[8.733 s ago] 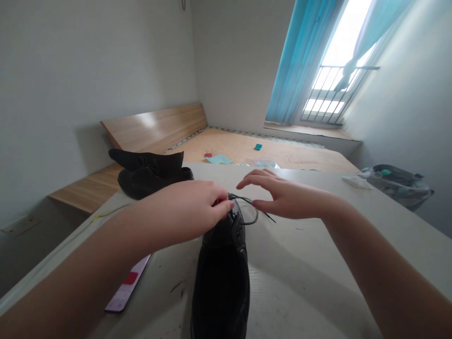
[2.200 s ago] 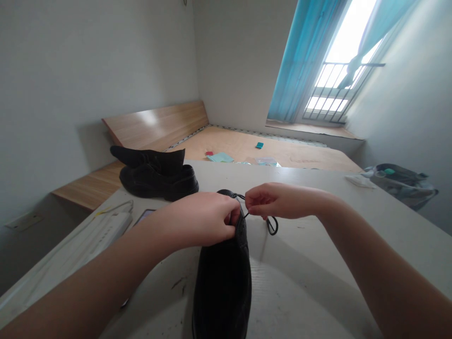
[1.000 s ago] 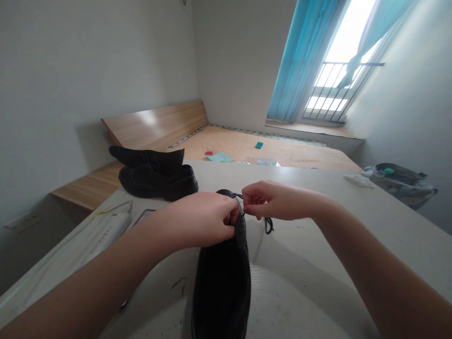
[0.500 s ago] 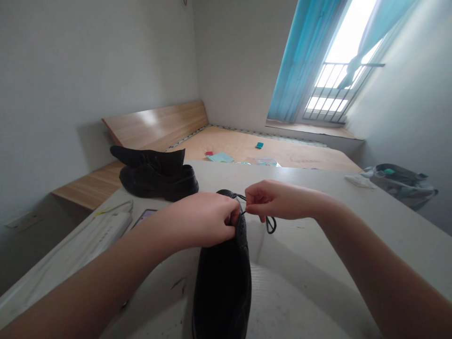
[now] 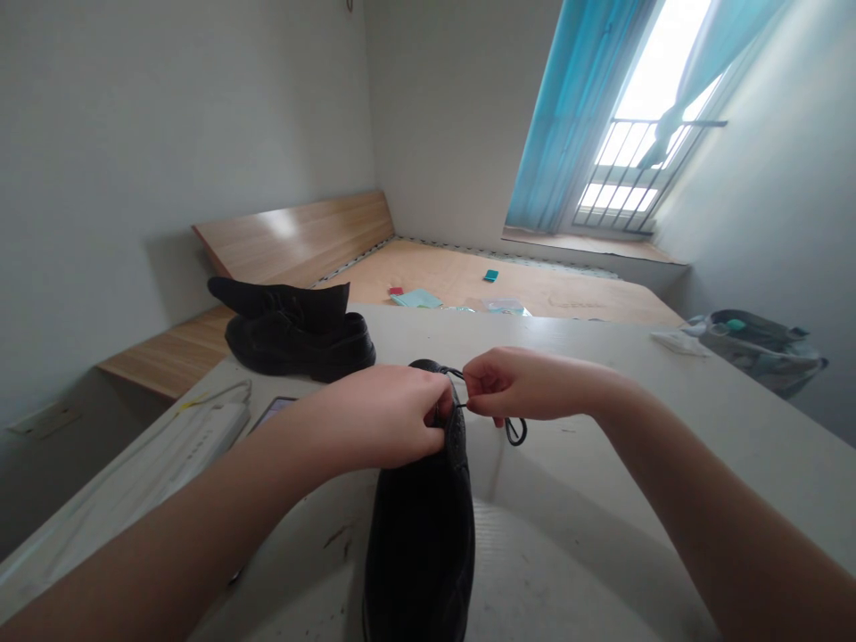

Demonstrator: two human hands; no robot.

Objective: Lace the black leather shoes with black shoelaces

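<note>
- Black shoe (image 5: pixel 418 544) on the white table (image 5: pixel 568 499), its opening toward the wearer; the near end is cut off by the bottom edge, and most of the toe end lies behind the left hand (image 5: pixel 411 410).
- Fingertips of the left hand are tucked down out of sight, so what exactly they pinch cannot be told.
- Inside of the shoe is too dark to make out.
- A flat device (image 5: pixel 277 406) is mostly covered by the left forearm; a pale box (image 5: pixel 207 437) with a cable beside it is partly covered too.
- Black footwear (image 5: pixel 300 343) at the far left of the table overlaps in one dark mass, with pieces hard to tell apart.
- A grey bag-like container (image 5: pixel 762 352) at the right holds a green item (image 5: pixel 734 325); the rest of its contents are unclear.
- Left hand is curled over the lacing area of the shoe, thumb and fingers nearly together.
- Right hand (image 5: pixel 501 383), just right of the shoe, has its fingers closed on the dark lace (image 5: pixel 515 432); a short stretch runs from the shoe to the fingertips, and a loop hangs below the hand.
</note>
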